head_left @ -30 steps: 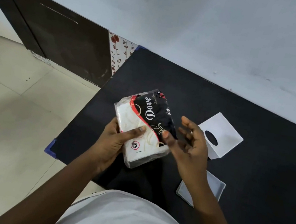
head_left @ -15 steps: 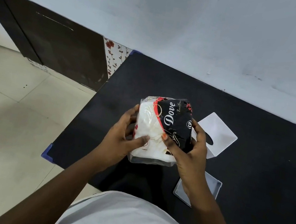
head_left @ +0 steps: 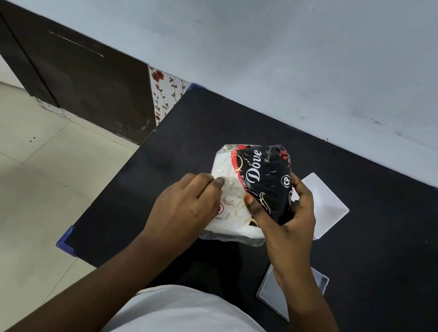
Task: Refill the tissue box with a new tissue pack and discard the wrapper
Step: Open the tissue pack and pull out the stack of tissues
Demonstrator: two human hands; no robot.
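I hold a tissue pack in a black, red and white wrapper above the black table. My left hand grips its white left side, fingers laid over the front. On the pack's black right side my right hand clamps it, thumb on the front and fingers behind. A white tissue box stands on the table just right of the pack, partly hidden by my right hand. The box's clear flat lid lies nearer me, under my right wrist.
The table's left edge has blue corner guards. Left of it lies pale tiled floor. A dark wooden panel stands at the back left, and the wall runs along the table's far edge.
My right hand, free one second ago, has closed on the pack's right side. The pack has turned upright and shifted right, in front of the white box. My left hand has slid over its front.
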